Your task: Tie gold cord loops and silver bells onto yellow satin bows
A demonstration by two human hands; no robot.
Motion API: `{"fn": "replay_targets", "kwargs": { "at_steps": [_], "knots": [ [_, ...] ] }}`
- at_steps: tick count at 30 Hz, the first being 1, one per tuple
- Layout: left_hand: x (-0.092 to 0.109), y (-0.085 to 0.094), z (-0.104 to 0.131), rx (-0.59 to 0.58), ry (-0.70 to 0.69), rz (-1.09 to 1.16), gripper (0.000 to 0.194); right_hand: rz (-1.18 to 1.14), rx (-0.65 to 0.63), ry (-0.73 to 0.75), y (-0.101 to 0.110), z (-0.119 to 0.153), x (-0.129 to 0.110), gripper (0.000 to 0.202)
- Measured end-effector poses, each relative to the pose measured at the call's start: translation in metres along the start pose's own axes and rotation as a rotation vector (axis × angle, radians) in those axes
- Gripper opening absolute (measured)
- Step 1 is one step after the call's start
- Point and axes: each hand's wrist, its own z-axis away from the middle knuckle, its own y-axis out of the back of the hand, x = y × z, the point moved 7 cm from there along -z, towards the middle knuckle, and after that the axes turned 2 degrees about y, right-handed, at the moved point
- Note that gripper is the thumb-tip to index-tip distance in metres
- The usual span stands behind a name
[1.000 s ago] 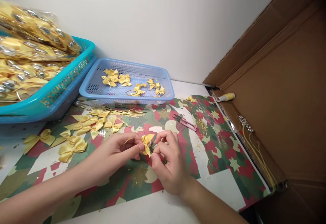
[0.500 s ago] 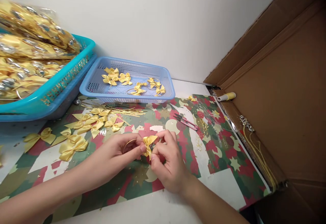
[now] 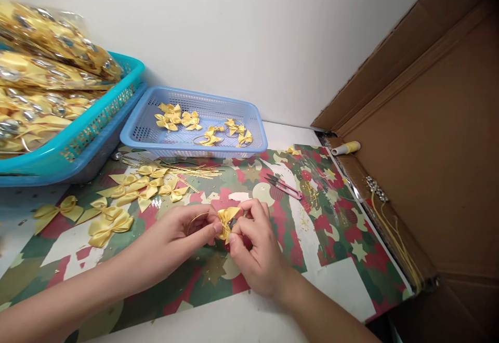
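Observation:
Between my two hands is a small yellow ribbon bow [image 3: 227, 220], held above the patterned sheet. My left hand [image 3: 195, 228] pinches its left side, and a thin gold loop [image 3: 192, 222] curves out beside those fingers. On the bow's right side, my right hand [image 3: 255, 244] has its fingertips closed on the ribbon's edge. Part of the bow is hidden behind the fingers. Several loose yellow bows [image 3: 140, 187] lie to the left on the sheet, with gold wire strips [image 3: 205, 170] just behind them.
A blue basket [image 3: 195, 150] with several bows stands at the back. At left, a teal basket [image 3: 105, 109] holds bagged bows. Pink snips [image 3: 286, 187] lie right of centre. A thread cone [image 3: 346, 148] rests by the cardboard wall [image 3: 429, 124].
The fingers of my right hand have shifted very slightly on the bow. Otherwise the view has moved only a little, and both hands keep their hold.

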Motion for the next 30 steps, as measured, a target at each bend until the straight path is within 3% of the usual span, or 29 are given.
{"fn": "replay_targets", "kwargs": {
  "at_steps": [13,30],
  "knots": [
    [0.0029,0.0026,-0.0018,0.057,-0.047,0.085,0.034,-0.103,-0.022,-0.061,-0.0027,-0.0004,0.003,0.019],
    [0.0085,0.0062,0.0031,0.101,-0.132,-0.103,0.026,-0.184,-0.028,-0.11,-0.0055,0.0009,0.0068,0.019]
  ]
}}
